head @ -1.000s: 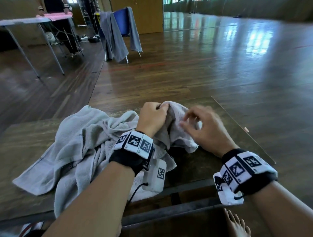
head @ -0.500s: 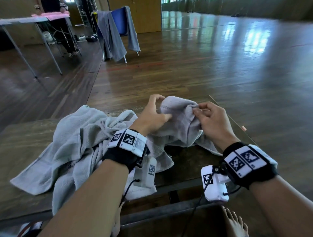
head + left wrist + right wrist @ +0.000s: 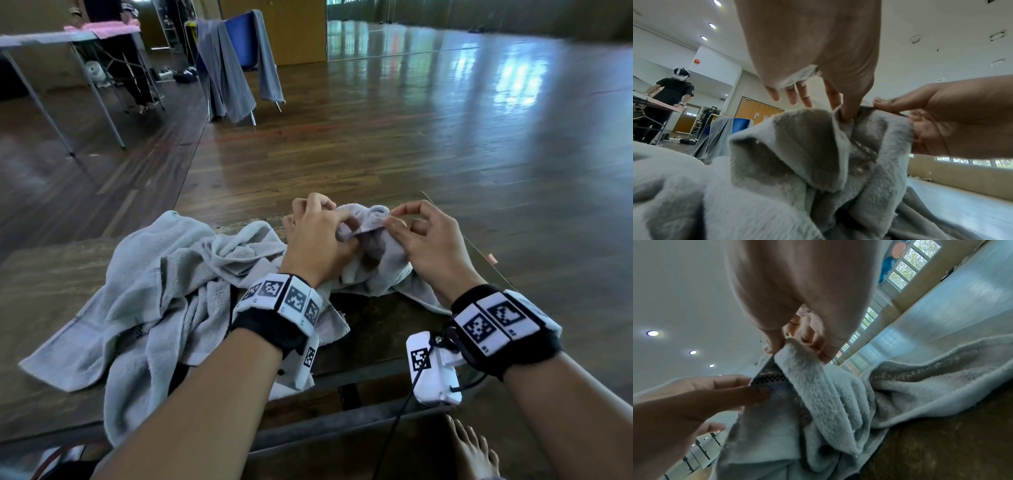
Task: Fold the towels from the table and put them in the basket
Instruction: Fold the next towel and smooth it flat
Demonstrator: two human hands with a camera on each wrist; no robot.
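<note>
A crumpled pile of light grey towels [image 3: 164, 291] lies on the dark wooden table [image 3: 51, 274]. Its right part is one grey towel [image 3: 373, 219] raised in a bunch between my hands. My left hand [image 3: 346, 228] pinches its hem with thumb and forefinger. My right hand [image 3: 390, 219] pinches the same hem just to the right, the other fingers spread. The left wrist view shows the left hand [image 3: 844, 115] pinching the fold of the towel [image 3: 797, 146]. In the right wrist view my right hand [image 3: 780, 345] pinches the towel [image 3: 828, 394] by a checkered band. No basket is in view.
The table's right edge [image 3: 479, 246] runs close by my right hand. A second table [image 3: 51, 37] with a pink cloth and a person [image 3: 120, 51] stands at the back left. A blue chair [image 3: 239, 44] draped with grey towels is behind. My bare foot [image 3: 472, 452] is below.
My left hand went from resting with spread fingers on the bunch to pinching its hem. My right hand shifted its pinch further along the hem, close to the left.
</note>
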